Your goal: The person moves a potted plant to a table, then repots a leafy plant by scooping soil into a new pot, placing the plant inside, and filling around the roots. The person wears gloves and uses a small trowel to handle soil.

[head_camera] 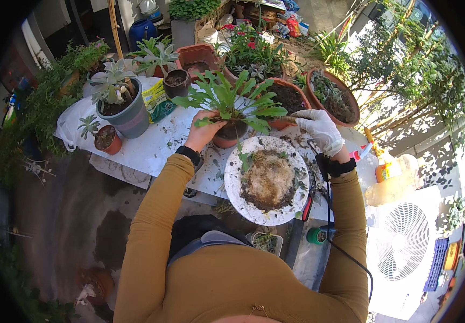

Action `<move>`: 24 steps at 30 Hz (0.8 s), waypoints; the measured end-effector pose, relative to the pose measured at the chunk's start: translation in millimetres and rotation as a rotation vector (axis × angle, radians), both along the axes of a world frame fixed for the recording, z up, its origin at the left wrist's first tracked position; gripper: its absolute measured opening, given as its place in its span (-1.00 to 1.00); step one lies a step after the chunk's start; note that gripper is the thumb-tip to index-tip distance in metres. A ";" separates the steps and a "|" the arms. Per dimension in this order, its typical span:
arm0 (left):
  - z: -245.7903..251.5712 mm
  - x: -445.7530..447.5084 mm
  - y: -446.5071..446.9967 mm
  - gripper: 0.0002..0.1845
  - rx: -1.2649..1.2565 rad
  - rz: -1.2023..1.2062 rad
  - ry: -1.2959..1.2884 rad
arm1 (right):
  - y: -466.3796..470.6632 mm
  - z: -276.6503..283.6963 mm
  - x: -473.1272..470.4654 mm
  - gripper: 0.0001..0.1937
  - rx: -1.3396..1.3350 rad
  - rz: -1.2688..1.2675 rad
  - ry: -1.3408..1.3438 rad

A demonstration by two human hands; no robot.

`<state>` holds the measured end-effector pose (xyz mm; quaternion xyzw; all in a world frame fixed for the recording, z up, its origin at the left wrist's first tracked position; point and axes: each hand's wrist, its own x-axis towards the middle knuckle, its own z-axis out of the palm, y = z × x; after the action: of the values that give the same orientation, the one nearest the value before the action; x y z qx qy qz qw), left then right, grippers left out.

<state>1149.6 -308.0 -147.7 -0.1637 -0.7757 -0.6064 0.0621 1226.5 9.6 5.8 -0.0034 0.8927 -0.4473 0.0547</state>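
Observation:
My left hand [203, 130], bare and with a black band at the wrist, grips the low leaves of a green leafy plant [232, 99] with toothed leaves. Below the plant is a reddish-brown pot [225, 141], partly hidden by leaves and hand. My right hand [320, 130], in a thin white glove, pinches a slender brown object [287, 120]; whether this is a root, a stick or a handle I cannot tell. Just in front of both hands lies a round white plate [236, 202], smeared with soil and strewn with leaf bits.
On the white tabletop [151, 151] are a grey-green pot [124, 117] with a succulent, a small terracotta pot [109, 140] and a yellow-green bag [156, 101]. Soil-filled planters [287, 99] line the back. A red-handled tool [307, 208] lies right of the plate; a black cable [347, 254] hangs by my right arm.

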 end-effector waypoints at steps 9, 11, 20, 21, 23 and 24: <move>-8.8 -6.9 -2.1 -0.68 -0.038 0.016 0.015 | 76.6 -38.0 -42.0 -0.67 0.544 -0.214 0.171; -9.5 -7.8 -2.0 -0.69 -0.024 0.013 0.016 | 72.2 -57.2 -58.7 -0.67 0.533 -0.213 0.127; -2.4 -0.9 -2.4 -0.70 -0.099 0.037 0.165 | 70.8 -86.5 -84.4 -0.68 0.215 -0.162 0.051; -1.4 -1.2 -1.9 -0.69 -0.122 0.060 0.245 | 62.4 -89.2 -86.6 -0.68 0.239 -0.189 0.049; 0.4 -1.5 -3.2 -0.68 -0.121 0.019 0.086 | 37.1 -100.8 -93.1 -0.68 0.385 -0.174 0.186; 1.4 -2.8 -3.2 -0.68 -0.096 -0.004 0.089 | 33.3 -100.5 -95.6 -0.68 0.392 -0.195 0.155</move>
<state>1146.8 -311.3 -146.3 -0.1948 -0.8001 -0.5605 0.0877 1131.0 42.8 -94.7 0.0592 0.9601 -0.2672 -0.0576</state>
